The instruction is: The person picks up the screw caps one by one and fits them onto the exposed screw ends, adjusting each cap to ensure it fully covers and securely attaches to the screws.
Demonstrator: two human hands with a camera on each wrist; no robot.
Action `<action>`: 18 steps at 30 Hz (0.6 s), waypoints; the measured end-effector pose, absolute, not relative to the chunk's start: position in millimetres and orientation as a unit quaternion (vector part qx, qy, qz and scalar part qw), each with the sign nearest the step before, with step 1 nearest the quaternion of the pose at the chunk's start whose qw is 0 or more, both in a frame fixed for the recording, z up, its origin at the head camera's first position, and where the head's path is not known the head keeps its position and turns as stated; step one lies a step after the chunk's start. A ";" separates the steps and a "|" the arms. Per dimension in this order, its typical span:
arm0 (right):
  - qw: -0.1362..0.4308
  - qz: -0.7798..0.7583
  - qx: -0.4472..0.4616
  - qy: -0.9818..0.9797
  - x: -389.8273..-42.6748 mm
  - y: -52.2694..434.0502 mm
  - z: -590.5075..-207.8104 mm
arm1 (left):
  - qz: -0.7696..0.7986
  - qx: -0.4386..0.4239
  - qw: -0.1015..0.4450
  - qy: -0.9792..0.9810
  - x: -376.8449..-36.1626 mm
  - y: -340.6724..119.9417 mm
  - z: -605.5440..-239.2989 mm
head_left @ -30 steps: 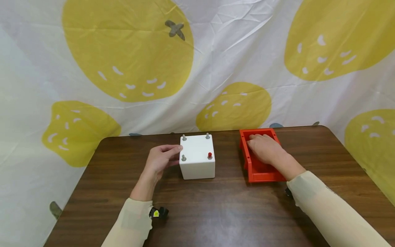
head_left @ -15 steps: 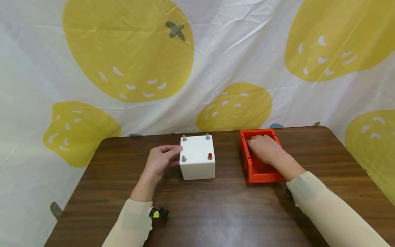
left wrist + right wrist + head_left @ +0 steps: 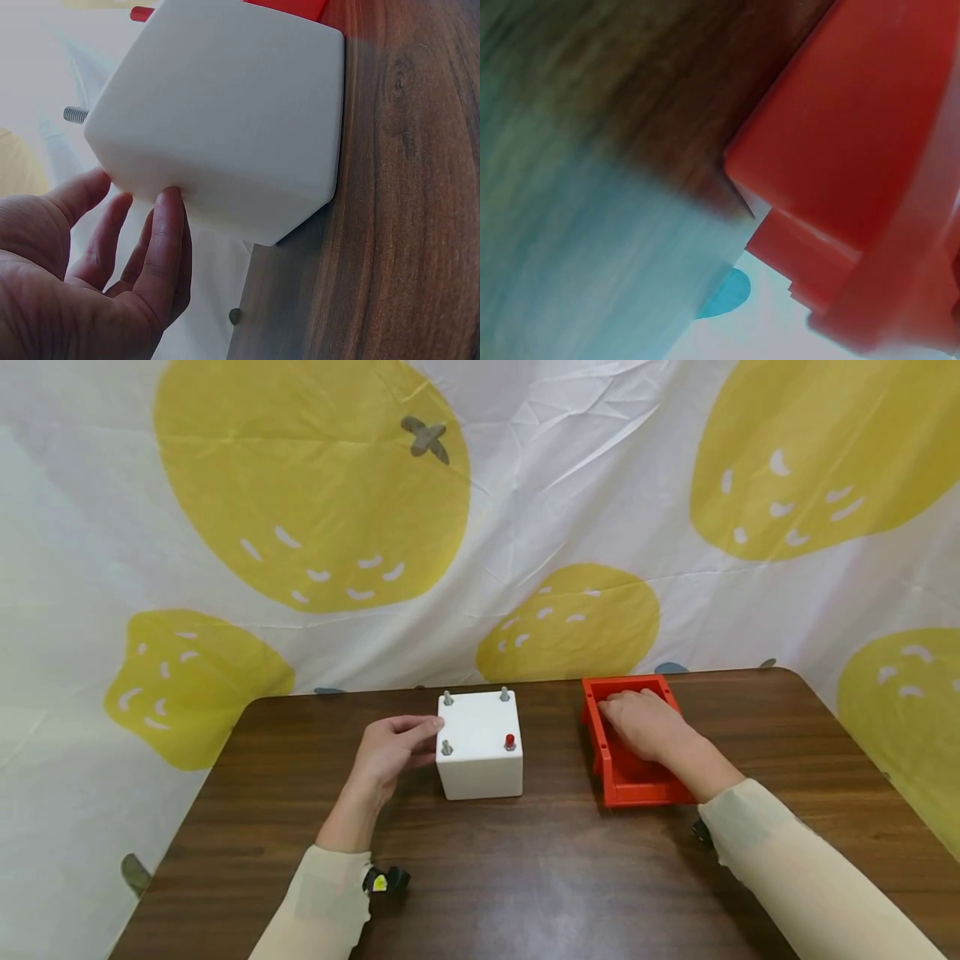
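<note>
- Counter: dark wood, patterned cloth hung behind its far edge.
- White block: stands left of centre, square on the counter; four posts rise from its top.
- Red bin: right of the block, well apart from it, open side up.
- Left hand: grip spread, fingertips straight against the block's left face, steadying it.
- Right hand: reaches into the red bin, fingers down at its far end; cannot tell whether this grip has pinched anything.
- Posts: near-right one carries a red cap; the other three bare posts show plain grey thread.
- Judgement: one post of four capped, three left.
</note>
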State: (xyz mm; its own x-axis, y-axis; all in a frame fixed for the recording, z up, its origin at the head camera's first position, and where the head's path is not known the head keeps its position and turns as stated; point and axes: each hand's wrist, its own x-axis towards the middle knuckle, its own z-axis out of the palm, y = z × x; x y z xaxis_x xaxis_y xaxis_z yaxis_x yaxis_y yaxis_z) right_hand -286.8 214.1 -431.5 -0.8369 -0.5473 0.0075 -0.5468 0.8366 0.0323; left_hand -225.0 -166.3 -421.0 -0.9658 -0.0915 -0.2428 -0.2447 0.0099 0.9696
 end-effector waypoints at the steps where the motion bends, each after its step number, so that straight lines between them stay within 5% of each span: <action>1: 0.011 -0.015 0.288 -0.958 -286.6 214.1 -431.2 | 0.693 -0.119 0.055 0.709 -224.9 -166.3 -421.0; 18: 0.043 0.086 0.278 -0.956 -281.2 221.3 -416.3 | 0.695 -0.116 0.053 0.708 -225.0 -166.4 -421.5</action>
State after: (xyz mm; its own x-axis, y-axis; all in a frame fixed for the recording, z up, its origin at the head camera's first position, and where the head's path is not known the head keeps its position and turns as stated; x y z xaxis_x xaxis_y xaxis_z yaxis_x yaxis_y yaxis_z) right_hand -281.2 221.3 -416.3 -0.8417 -0.5240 0.1301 -0.5389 0.8306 -0.1405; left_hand -225.0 -166.4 -421.5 -0.9677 -0.0901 -0.2354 -0.2372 0.0086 0.9714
